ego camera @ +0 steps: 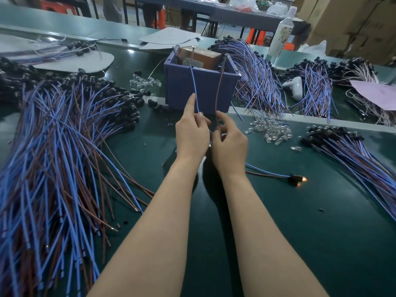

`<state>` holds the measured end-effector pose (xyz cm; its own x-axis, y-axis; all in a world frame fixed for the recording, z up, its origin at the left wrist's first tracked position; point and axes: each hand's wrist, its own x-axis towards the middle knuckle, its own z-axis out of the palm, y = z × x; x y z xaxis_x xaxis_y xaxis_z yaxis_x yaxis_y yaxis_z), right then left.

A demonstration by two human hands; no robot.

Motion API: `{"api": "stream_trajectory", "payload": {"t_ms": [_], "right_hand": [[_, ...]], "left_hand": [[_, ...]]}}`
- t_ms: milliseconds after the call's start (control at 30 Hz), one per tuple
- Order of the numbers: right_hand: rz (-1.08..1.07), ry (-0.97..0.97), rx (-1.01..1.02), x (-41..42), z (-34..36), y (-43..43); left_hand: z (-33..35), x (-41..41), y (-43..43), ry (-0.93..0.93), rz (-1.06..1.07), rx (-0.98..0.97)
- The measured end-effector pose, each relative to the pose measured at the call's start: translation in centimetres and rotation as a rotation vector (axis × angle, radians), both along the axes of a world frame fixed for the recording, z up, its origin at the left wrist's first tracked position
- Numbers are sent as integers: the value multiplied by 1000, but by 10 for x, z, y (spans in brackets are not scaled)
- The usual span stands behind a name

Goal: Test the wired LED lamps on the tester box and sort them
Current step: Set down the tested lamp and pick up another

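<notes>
Head view: our left hand (191, 133) pinched the blue wire (193, 86), our right hand (229, 144) the brown wire (217, 93), before the tester box (182, 86); the lamp (296, 179) glowed.

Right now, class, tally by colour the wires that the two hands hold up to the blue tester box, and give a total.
Blue wire, pinched by the left hand: 1
Brown wire, pinched by the right hand: 1
Total: 2
</notes>
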<state>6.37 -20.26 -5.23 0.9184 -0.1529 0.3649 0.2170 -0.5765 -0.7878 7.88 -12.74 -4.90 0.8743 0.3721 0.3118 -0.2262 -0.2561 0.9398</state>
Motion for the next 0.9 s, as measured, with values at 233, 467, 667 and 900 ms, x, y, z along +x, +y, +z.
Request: {"api": "stream_trajectory", "payload": {"t_ms": [233, 467, 667, 900], "right_hand": [[-4, -19, -24, 1, 0, 0], [11, -28, -20, 1, -1, -1], [-5, -4, -7, -1, 3, -1], [159, 183, -66, -3, 33, -15]], "left_hand": [[0, 1, 1, 3, -8, 2], [1, 0, 1, 14, -9, 1], [0, 1, 0, 11, -8, -6], [10, -4, 1, -9, -8, -4]]}}
